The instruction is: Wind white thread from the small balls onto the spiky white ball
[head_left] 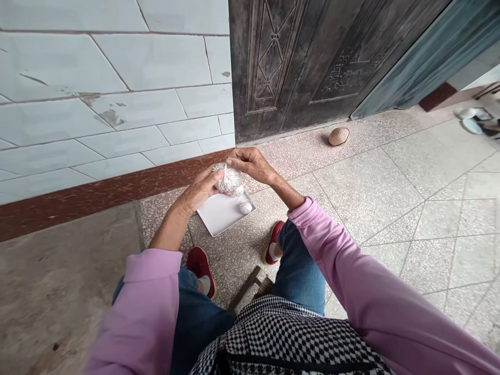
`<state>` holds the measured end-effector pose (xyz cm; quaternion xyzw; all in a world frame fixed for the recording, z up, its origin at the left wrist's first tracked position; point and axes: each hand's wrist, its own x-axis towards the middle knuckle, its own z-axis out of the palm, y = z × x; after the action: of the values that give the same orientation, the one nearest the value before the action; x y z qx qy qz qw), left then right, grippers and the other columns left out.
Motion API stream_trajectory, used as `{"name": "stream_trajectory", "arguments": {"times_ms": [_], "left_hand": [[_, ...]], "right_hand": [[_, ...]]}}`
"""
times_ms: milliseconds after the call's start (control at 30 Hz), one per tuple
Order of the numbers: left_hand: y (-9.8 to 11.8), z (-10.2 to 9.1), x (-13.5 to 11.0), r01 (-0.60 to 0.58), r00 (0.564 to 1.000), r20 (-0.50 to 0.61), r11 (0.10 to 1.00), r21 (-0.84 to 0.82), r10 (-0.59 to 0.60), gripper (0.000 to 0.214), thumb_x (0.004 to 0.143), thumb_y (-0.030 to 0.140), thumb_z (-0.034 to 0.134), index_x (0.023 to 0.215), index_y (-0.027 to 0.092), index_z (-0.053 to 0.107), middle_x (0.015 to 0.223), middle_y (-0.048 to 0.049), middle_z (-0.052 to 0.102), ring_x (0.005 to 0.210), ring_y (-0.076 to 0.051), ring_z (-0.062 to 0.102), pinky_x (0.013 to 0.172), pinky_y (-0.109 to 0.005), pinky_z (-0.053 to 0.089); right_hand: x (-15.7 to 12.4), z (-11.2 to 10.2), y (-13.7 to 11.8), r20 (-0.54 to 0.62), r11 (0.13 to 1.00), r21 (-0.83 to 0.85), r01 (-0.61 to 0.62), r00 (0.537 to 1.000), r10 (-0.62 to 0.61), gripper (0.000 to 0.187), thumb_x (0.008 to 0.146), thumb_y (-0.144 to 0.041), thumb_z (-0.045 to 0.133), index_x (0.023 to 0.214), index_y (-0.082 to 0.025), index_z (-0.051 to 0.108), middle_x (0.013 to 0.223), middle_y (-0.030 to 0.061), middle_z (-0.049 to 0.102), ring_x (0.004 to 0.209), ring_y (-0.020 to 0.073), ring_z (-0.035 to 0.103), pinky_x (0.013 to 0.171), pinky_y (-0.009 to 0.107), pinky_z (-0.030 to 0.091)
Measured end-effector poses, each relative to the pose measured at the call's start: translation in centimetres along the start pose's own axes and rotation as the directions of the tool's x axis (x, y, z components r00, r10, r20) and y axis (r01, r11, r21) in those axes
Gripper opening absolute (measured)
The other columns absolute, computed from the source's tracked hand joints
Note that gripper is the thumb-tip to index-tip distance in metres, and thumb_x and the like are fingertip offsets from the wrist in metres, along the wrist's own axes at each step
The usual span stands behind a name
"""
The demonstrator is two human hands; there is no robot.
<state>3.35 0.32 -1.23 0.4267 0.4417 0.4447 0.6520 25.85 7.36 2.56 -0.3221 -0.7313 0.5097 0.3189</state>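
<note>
A shiny white ball of yarn (229, 180) rests in my left hand (197, 191), whose fingers and thumb curl round its left side. My right hand (254, 163) is closed in a pinch at the top of the ball, where a bit of white yarn shows by the thumb. Below the hands, a shallow white tray (216, 221) lies on the floor. Inside it, near the right corner, sits a small white ball of yarn (246, 207). Another white bundle (237, 191) shows just under the held ball, partly hidden by it.
A tiled wall (136, 120) with a red-brown skirting stands ahead, beside a dark carved door (289, 62). A pinkish round object (338, 136) lies by the door. My red shoes (201, 268) flank the tray. A wooden stool part (246, 289) shows between my legs.
</note>
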Motion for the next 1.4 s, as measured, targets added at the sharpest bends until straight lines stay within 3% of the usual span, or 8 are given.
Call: {"name": "stream_trajectory", "arguments": {"times_ms": [167,300,633,767,900,1033,1167,1400], "left_hand": [[-0.3,-0.2,0.0,-0.014,0.999,-0.037,0.993,0.118,0.019,0.099,0.071,0.095,0.115,0.133,0.022,0.088,0.123,-0.0146,0.089,0.102,-0.031,0.085,0.074,-0.035,0.071],[0.2,-0.2,-0.1,-0.059,0.996,-0.054,0.987,0.151,0.067,0.083,0.071,0.073,0.119,0.13,0.021,0.09,0.113,-0.0101,0.087,0.094,-0.026,0.081,0.078,-0.034,0.068],[1.4,0.9,-1.0,-0.06,0.997,0.054,0.997,-0.048,0.062,0.09,0.063,0.042,0.124,0.145,0.024,0.091,0.141,-0.0148,0.093,0.13,-0.04,0.089,0.104,-0.043,0.076],[1.0,0.9,-0.5,-0.078,0.997,-0.003,0.99,-0.119,0.078,0.084,0.062,0.043,0.124,0.136,0.02,0.093,0.13,-0.0162,0.093,0.128,-0.044,0.089,0.106,-0.05,0.078],[0.8,0.7,0.3,-0.153,0.985,-0.116,0.96,-0.233,0.129,0.065,0.068,0.044,0.119,0.122,0.018,0.093,0.13,-0.0172,0.093,0.133,-0.043,0.087,0.114,-0.056,0.079],[0.6,0.6,0.6,-0.231,0.961,-0.22,0.925,-0.301,0.168,0.052,0.072,0.047,0.116,0.107,0.021,0.088,0.131,-0.017,0.092,0.147,-0.044,0.083,0.126,-0.057,0.075],[0.4,0.1,0.9,-0.247,0.949,-0.258,0.938,-0.244,0.182,0.063,0.067,0.05,0.12,0.111,0.021,0.087,0.129,-0.016,0.091,0.146,-0.046,0.083,0.123,-0.059,0.075],[0.2,-1.0,1.2,-0.246,0.929,-0.307,0.964,-0.098,0.206,0.078,0.069,0.073,0.116,0.121,0.025,0.083,0.137,-0.0181,0.088,0.145,-0.045,0.082,0.116,-0.054,0.074]], "right_hand": [[0.0,0.6,-0.4,-0.04,0.997,0.06,-0.051,0.998,0.054,0.058,0.126,-0.04,0.094,0.08,-0.023,0.062,0.073,-0.0052,0.048,0.075,0.0149,0.039,0.069,0.032,0.036],[0.4,-0.1,0.2,-0.016,0.991,0.114,-0.074,0.997,0.077,0.061,0.123,-0.027,0.095,0.076,-0.023,0.057,0.071,-0.0065,0.045,0.073,0.0132,0.036,0.069,0.03,0.035],[1.5,-0.6,3.9,0.069,0.957,0.29,-0.028,0.998,0.008,0.072,0.114,-0.075,0.104,0.091,-0.025,0.058,0.07,-0.0108,0.046,0.062,0.0089,0.035,0.054,0.023,0.026],[1.8,0.3,5.0,-0.002,0.955,0.293,-0.042,0.999,0.045,0.067,0.119,-0.077,0.098,0.098,-0.024,0.062,0.069,-0.0111,0.05,0.057,0.0085,0.037,0.051,0.021,0.03],[1.6,0.9,5.1,-0.059,0.977,0.208,-0.04,0.997,0.053,0.055,0.131,-0.054,0.088,0.095,-0.024,0.058,0.069,-0.0091,0.054,0.059,0.01,0.043,0.057,0.021,0.038],[0.7,1.7,4.1,-0.079,0.997,-0.049,-0.06,0.995,0.056,0.047,0.133,-0.02,0.071,0.088,-0.023,0.058,0.076,-0.0038,0.064,0.071,0.014,0.056,0.07,0.024,0.045],[0.3,2.5,3.0,-0.05,0.964,-0.221,-0.151,0.988,0.143,0.049,0.132,-0.01,0.063,0.085,-0.023,0.058,0.078,-0.0014,0.068,0.081,0.0172,0.064,0.085,0.028,0.05],[-0.2,4.5,1.6,0.13,0.96,-0.22,-0.171,0.97,0.203,0.035,0.125,0.004,0.056,0.101,-0.019,0.069,0.072,-0.0069,0.066,0.068,0.0151,0.063,0.082,0.027,0.049]]}}
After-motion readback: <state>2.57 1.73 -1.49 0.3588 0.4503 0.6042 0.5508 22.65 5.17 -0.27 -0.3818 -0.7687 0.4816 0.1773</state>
